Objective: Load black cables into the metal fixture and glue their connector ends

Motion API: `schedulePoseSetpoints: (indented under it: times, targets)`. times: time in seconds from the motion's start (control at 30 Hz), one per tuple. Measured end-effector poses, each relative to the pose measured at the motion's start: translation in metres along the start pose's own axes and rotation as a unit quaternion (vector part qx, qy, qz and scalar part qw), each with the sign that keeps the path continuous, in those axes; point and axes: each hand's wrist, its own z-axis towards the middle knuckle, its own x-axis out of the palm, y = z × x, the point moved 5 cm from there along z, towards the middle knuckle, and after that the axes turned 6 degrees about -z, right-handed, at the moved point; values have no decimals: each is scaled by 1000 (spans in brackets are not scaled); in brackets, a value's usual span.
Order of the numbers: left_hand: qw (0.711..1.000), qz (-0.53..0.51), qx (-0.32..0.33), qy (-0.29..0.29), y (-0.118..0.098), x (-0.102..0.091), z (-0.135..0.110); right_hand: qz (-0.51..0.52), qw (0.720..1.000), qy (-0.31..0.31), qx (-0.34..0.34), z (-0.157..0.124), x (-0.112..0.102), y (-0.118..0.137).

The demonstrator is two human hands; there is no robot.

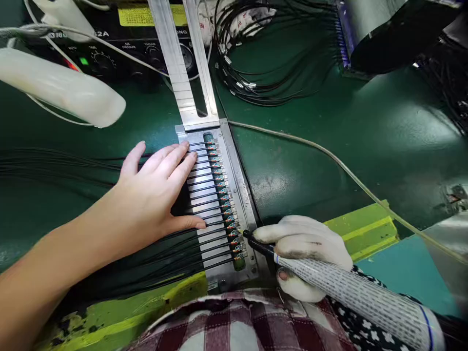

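A metal fixture (pixel 250 243) lies lengthwise in front of me, with a row of thin black cables (pixel 206 199) laid across it. Their stripped ends show small coloured wires and metal connectors (pixel 228 204) along a slot. My left hand (pixel 153 187), bare, rests with spread fingers over the cables, its fingertips and thumb touching the fixture's left side. Gloved, my right hand (pixel 310 248) grips a pen-shaped tool (pixel 351 285) with a black nose and a patterned grey-white barrel. Its tip points at the connectors near the lower end; whether it touches them I cannot tell.
A hinged metal frame (pixel 177 73) rises from the fixture's far end. Behind stands a black control box (pixel 120 58) with knobs. A white cylindrical object (pixel 62 87) is at left, coiled black cables (pixel 252 87) at the back. A pale tube (pixel 310 142) crosses the green table (pixel 300 180).
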Motion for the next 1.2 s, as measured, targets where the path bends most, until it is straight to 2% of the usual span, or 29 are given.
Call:
schedulePoseSetpoints:
  times: [0.23, 0.57, 0.87, 1.2]
  targets:
    - [999, -25, -17, 10, 4, 0, -1, -2, 1000, -21, -6, 5, -2, -2]
    - [1000, -24, 1, 0, 5, 1, -2, -4, 1000, 7, 3, 4, -2, -2]
    - [1000, -20, -1, 4, 3, 1, -2, 8, 1000, -11, -2, -2, -2, -2]
    - [1000, -28, -4, 3, 6, 1, -1, -1, 1000, 0, -3, 0, -4, -1]
